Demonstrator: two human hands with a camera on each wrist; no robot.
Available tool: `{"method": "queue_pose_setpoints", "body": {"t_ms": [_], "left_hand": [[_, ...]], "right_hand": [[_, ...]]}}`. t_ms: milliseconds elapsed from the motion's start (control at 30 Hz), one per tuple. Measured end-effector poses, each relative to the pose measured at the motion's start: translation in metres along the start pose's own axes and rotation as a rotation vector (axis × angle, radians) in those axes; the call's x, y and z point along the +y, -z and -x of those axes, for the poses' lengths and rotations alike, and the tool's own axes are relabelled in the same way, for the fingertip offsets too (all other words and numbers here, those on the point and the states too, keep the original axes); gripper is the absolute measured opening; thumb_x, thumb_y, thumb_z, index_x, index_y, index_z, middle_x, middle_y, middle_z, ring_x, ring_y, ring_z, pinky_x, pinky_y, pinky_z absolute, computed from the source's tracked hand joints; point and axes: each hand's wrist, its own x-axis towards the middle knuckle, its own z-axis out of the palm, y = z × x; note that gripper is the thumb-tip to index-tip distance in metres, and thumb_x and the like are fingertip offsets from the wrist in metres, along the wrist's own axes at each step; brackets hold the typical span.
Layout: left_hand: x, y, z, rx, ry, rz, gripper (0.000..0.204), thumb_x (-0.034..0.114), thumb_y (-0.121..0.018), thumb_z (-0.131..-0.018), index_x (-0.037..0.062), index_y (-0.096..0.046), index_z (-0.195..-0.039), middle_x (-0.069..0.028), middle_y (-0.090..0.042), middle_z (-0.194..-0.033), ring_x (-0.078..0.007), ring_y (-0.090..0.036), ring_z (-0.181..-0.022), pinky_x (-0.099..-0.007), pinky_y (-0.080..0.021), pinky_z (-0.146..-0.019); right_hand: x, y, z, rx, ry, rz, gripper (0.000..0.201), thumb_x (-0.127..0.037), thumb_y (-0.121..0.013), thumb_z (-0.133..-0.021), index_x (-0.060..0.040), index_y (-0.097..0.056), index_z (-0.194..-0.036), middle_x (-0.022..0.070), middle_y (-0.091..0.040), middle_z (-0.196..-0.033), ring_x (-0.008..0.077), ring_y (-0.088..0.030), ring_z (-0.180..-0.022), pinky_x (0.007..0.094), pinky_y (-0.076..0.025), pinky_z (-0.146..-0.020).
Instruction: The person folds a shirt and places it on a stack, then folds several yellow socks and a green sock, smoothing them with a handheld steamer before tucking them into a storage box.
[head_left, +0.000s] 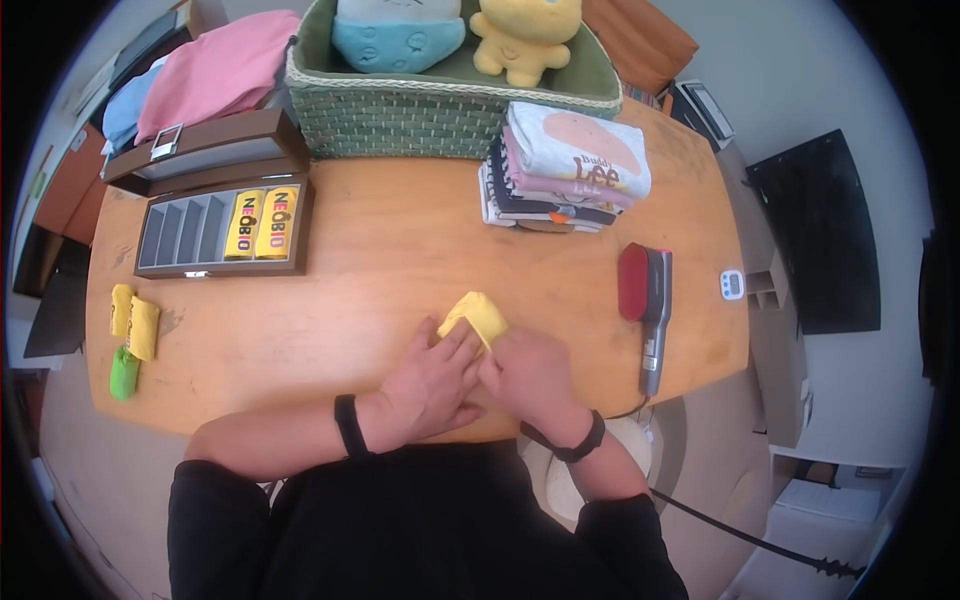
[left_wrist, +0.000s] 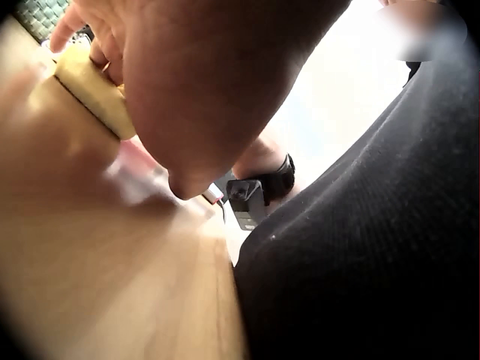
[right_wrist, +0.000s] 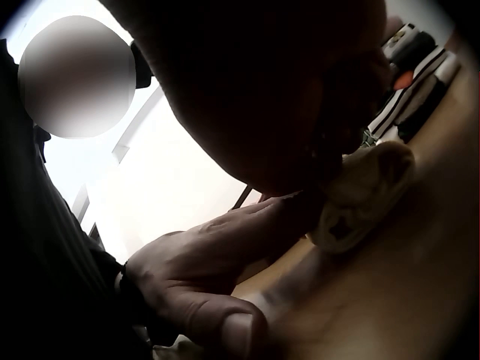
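Observation:
A folded yellow sock lies on the table in front of the person, its far end bent into a corner. The left hand rests on its near left side with fingers spread over the cloth and the thumb apart. Curled fingers of the right hand pinch its near right edge, right beside the left fingertips. In the left wrist view the sock looks like a thick flat fold under the fingers. Its open rolled end shows in the right wrist view, where the right fingers are dark and partly hidden.
A brown compartment box with two yellow NEOBIO rolls stands open at the left. Yellow bundles and a green one lie left. Behind are a plush-toy basket and folded shirts; right, a corded brush and timer.

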Motion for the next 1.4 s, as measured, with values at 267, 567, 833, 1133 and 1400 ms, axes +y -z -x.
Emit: {"method": "queue_pose_setpoints", "body": {"t_ms": [267, 567, 833, 1133, 1400], "left_hand": [[-0.002, -0.003, 0.005, 0.049, -0.042, 0.015, 0.076, 0.062, -0.061, -0.097, 0.0029, -0.061, -0.145, -0.018, -0.053, -0.155, -0.0377, -0.042, -0.15, -0.0602, -0.035, -0.12], [-0.01, 0.006, 0.003, -0.11, -0.079, 0.081, 0.079, 0.06, -0.06, -0.099, 0.0039, -0.055, -0.153, -0.0159, -0.048, -0.161, -0.0394, -0.032, -0.157, -0.061, -0.025, -0.127], [-0.019, -0.003, 0.005, -0.223, -0.063, 0.23, 0.068, 0.061, -0.06, -0.098, 0.0073, -0.067, -0.139, -0.0138, -0.063, -0.145, -0.034, -0.047, -0.147, -0.061, -0.018, -0.13], [-0.016, -0.004, 0.001, -0.101, -0.079, 0.124, 0.05, 0.058, -0.059, -0.098, 0.0162, -0.073, -0.12, -0.0047, -0.069, -0.128, -0.0253, -0.055, -0.128, -0.0549, -0.037, -0.11], [-0.015, -0.014, -0.004, 0.016, -0.073, 0.039, 0.026, 0.042, -0.067, -0.09, 0.0261, -0.07, -0.111, 0.0029, -0.068, -0.104, -0.0201, -0.061, -0.105, -0.0458, -0.039, -0.08]], "right_hand": [[0.002, 0.001, -0.032, -0.05, -0.141, -0.052, 0.013, -0.011, -0.067, -0.086, -0.0037, -0.063, -0.096, 0.017, -0.067, -0.093, 0.0376, -0.068, -0.088, 0.0492, -0.056, -0.074], [0.006, -0.016, -0.061, -0.117, -0.013, -0.041, 0.008, -0.011, -0.065, -0.094, -0.0033, -0.064, -0.096, 0.0172, -0.067, -0.092, 0.0402, -0.067, -0.088, 0.0509, -0.054, -0.074], [-0.02, -0.012, -0.046, -0.221, 0.166, -0.215, 0.011, -0.01, -0.066, -0.088, -0.0044, -0.062, -0.097, 0.0162, -0.064, -0.092, 0.0377, -0.066, -0.087, 0.0487, -0.054, -0.074], [-0.034, -0.005, -0.004, -0.083, -0.006, -0.191, 0.01, -0.009, -0.068, -0.096, -0.0022, -0.064, -0.103, 0.0156, -0.064, -0.089, 0.0376, -0.064, -0.082, 0.0481, -0.053, -0.07], [-0.051, -0.022, -0.02, 0.056, -0.108, -0.305, 0.007, -0.01, -0.064, -0.099, -0.0033, -0.063, -0.1, 0.0156, -0.063, -0.089, 0.037, -0.064, -0.081, 0.048, -0.052, -0.07]]}}
